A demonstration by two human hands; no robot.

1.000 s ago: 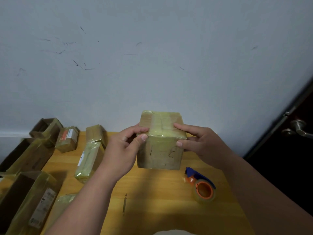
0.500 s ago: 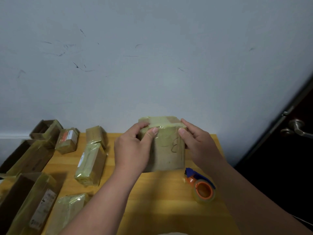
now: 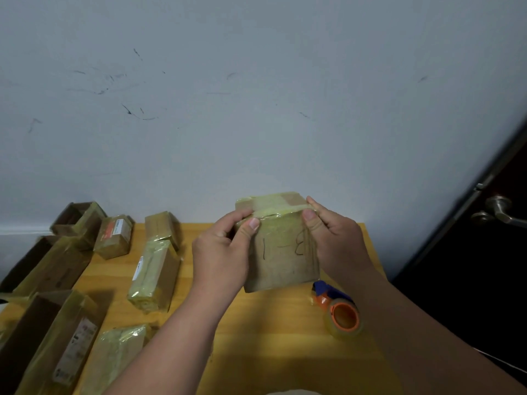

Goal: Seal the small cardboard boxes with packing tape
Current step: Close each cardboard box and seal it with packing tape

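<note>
A small cardboard box [image 3: 281,252] wrapped in yellowish tape is held upright above the wooden table [image 3: 273,332], with pen marks on the side that faces me. My left hand [image 3: 221,252] grips its left side, thumb pressed on the upper front edge. My right hand [image 3: 336,240] grips its right side, thumb on the tape near the top corner. A tape dispenser [image 3: 339,312] with an orange core and blue handle lies on the table just right of the box, below my right wrist.
Several taped boxes [image 3: 155,276] and open cartons [image 3: 48,337] lie across the left half of the table. A grey wall stands close behind. A dark door with a metal handle [image 3: 499,210] is at the right.
The box has tipped toward me, so its top shows less and its marked side shows more. Both thumbs have slid up to the top front edge.
</note>
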